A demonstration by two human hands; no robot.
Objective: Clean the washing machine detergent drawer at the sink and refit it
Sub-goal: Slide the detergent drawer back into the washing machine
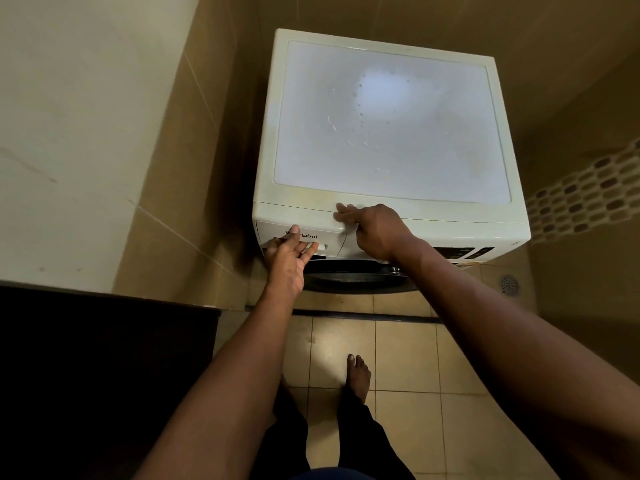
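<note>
Upper centre of the frame: washing machine, white, front-loading, standing on a tiled floor between tiled walls.

Item: detergent drawer. Location: left end of the machine's front panel, seated flush in its slot, logo on its face.

Handling (judged): rigid moulded plastic, light and probably empty. Likely slick with detergent film, more so once wet at the sink. The thin inner partitions could crack if it is dropped. Best hold is the recess under the front lip for a straight pull. A second hand should go beneath the body as it clears the slot.

Left hand: on the drawer face, thumb up over the logo, fingers fairly straight with tips at the handle recess. Whether any fingertip hooks inside the recess cannot be told.

Right hand: fingers extended flat on the machine's top front edge, gripping nothing. It appears to be bracing the cabinet.

Count:
- washing machine, one
- detergent drawer, one
- hands, two
- round door, one, dark, partly hidden below the hands
- control panel, one, right of the drawer
- floor drain, one, right of the machine
- bare foot, one visible, lower centre
</note>
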